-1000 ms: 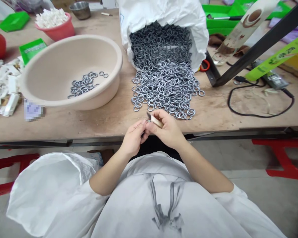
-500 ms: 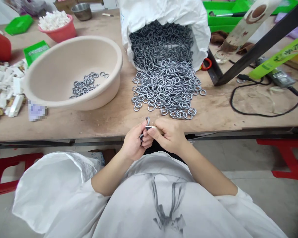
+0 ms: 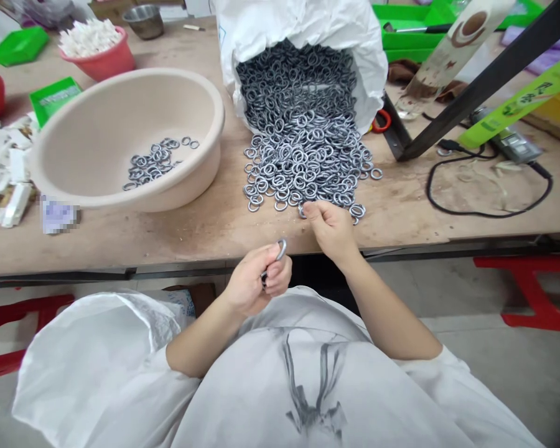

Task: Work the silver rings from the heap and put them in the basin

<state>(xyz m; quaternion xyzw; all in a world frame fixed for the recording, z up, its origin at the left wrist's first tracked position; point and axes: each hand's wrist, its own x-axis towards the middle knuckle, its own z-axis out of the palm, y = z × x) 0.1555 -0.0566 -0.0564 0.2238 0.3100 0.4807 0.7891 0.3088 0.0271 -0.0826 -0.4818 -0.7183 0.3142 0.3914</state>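
Note:
My left hand (image 3: 259, 278) is closed in front of the table edge, holding a grey metal ring (image 3: 282, 249) that stands up between thumb and forefinger. More dark metal shows lower down among its curled fingers. My right hand (image 3: 329, 227) is over the table at the near edge of a heap of metal rings (image 3: 308, 162). Its thumb and fingers are pressed together, the tips touching or just beside a ring at the heap's edge. What they grip is hidden. The heap spills from a white sack (image 3: 303, 25) lying on its side.
A wide beige basin (image 3: 177, 186) left of the heap contains several rings. White pieces (image 3: 16, 171) lie farther left, near a red bowl (image 3: 105, 62) and a green tray (image 3: 53, 99). At right stand a dark metal bar (image 3: 448, 118) and a black cable (image 3: 490, 214).
My right hand has moved away from my left, forward and right to the rings. The small dark-and-white piece seen between my hands no longer shows. My left hand has lowered slightly, still holding its ring.

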